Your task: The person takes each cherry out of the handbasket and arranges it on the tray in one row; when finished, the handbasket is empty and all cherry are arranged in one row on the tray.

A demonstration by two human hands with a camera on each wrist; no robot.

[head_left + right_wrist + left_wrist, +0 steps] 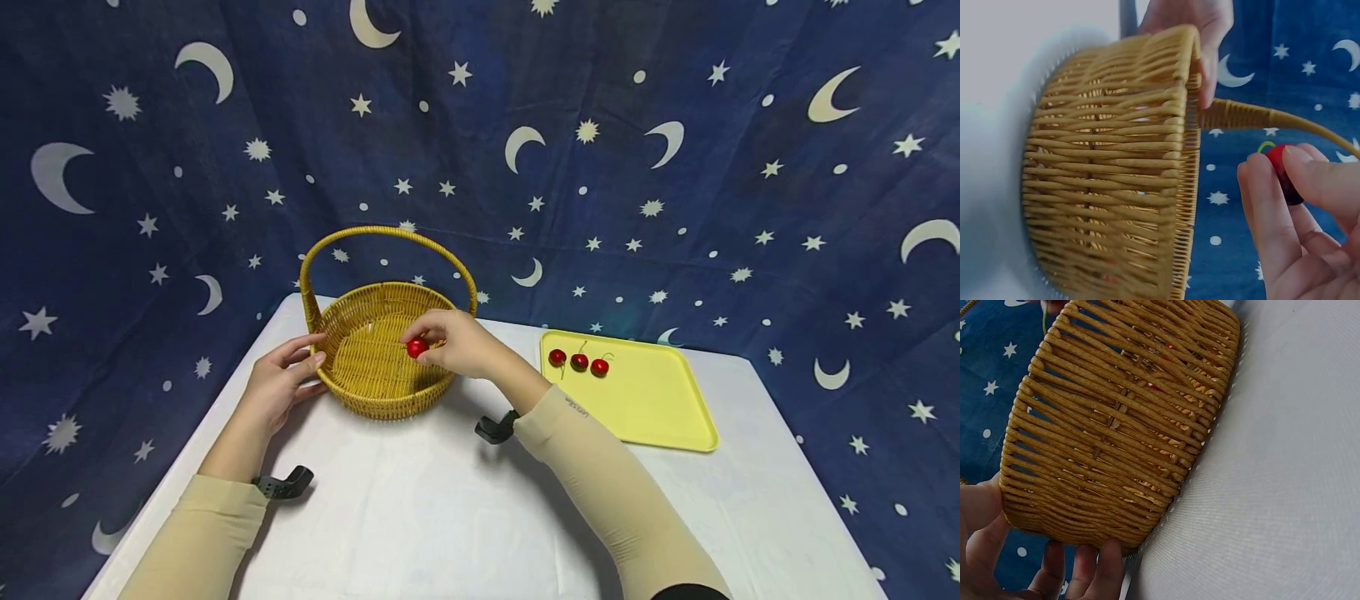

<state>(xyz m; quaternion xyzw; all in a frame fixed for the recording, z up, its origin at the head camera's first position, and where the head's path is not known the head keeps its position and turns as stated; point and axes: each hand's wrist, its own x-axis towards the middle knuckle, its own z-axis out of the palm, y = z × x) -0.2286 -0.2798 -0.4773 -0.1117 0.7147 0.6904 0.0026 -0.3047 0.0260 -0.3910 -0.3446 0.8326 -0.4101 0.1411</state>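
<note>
A wicker basket with a tall arched handle stands on the table, its left rim gripped by my left hand. In the left wrist view, the left thumb lies at the rim and the fingers touch the outer wall. My right hand pinches a red cherry between thumb and fingertips, above the basket's right side. The right wrist view shows the cherry with a green stem, apart from the weave. Small red patches show through the wicker; what they belong to is partly hidden.
To the right, a yellow tray bears three stemmed cherries: a left one, a middle one and a right one. White cloth covers the table. A dark blue curtain with moons and stars hangs behind.
</note>
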